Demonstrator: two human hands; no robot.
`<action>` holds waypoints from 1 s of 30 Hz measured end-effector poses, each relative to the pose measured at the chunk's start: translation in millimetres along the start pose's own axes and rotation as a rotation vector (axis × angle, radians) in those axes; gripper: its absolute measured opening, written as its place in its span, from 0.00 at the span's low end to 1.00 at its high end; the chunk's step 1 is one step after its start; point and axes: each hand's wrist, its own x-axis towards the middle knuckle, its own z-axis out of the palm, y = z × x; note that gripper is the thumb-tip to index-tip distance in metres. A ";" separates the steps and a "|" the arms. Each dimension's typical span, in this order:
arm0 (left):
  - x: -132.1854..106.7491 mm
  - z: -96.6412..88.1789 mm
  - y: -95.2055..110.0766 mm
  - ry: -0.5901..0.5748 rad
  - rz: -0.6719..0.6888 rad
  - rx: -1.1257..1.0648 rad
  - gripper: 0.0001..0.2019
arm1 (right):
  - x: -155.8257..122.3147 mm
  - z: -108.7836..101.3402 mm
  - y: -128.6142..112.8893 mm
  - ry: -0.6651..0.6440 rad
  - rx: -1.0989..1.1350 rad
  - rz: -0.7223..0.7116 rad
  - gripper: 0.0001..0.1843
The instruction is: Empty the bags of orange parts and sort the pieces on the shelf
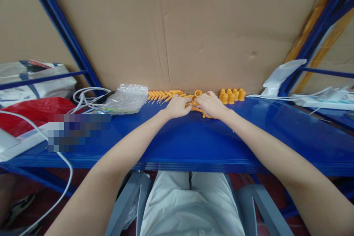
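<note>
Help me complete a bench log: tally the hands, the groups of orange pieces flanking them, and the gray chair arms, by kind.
Left hand and right hand: 2
Left row and right cluster of orange pieces: 2
Gray chair arms: 2
Total: 6

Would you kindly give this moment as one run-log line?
left hand: at orange parts; right hand: at same parts; cup-shaped pieces: grouped at right; plastic bag: at left

This place is looking like a small assembly workshop. A blue metal workbench (190, 143) is standing between blue rack uprights (63, 29), and cardboard sheeting (215, 25) is closing off its back. Bell-shaped orange plastic parts (231, 98) are standing in rows, angled orange parts (158, 95) are lying lined up, and a clear plastic bag (128, 100) is resting just beside them.
</note>
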 end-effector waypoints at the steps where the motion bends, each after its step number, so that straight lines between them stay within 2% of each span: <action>1: 0.2 -0.5 -0.1 0.000 -0.008 -0.013 0.15 | 0.0 -0.3 -0.2 0.008 -0.009 -0.003 0.14; 7: 3.1 -0.9 -2.1 0.012 -0.070 -0.154 0.14 | 0.9 1.8 -0.7 0.053 -0.064 -0.017 0.13; 9: 5.3 0.1 -2.9 0.003 -0.116 -0.303 0.11 | 0.9 3.0 0.9 0.081 -0.096 -0.038 0.13; 11: 7.5 0.8 -3.9 -0.061 -0.176 -0.529 0.10 | 0.2 4.0 5.0 0.124 -0.129 -0.053 0.14; 14: 9.2 0.9 -5.9 -0.158 -0.259 -0.821 0.12 | -3.4 5.2 17.3 0.178 -0.147 0.009 0.16; 16: 9.0 0.9 -7.4 -0.173 -0.312 -0.872 0.12 | -7.5 5.7 28.7 0.178 -0.131 0.088 0.15; 19: 7.7 3.2 -9.6 -0.185 -0.369 -0.826 0.10 | -15.1 6.5 47.6 0.198 -0.095 0.205 0.13; 22: 6.4 8.2 -12.2 -0.163 -0.320 -0.789 0.10 | -22.9 9.1 67.1 0.307 -0.028 0.372 0.15; 26: 6.4 17.0 -17.8 -0.081 -0.192 -0.754 0.11 | -35.0 14.1 95.1 0.388 0.090 0.701 0.20; 30: 8.7 24.9 -22.6 -0.060 -0.139 -0.757 0.10 | -51.7 14.9 121.0 0.317 0.201 1.071 0.22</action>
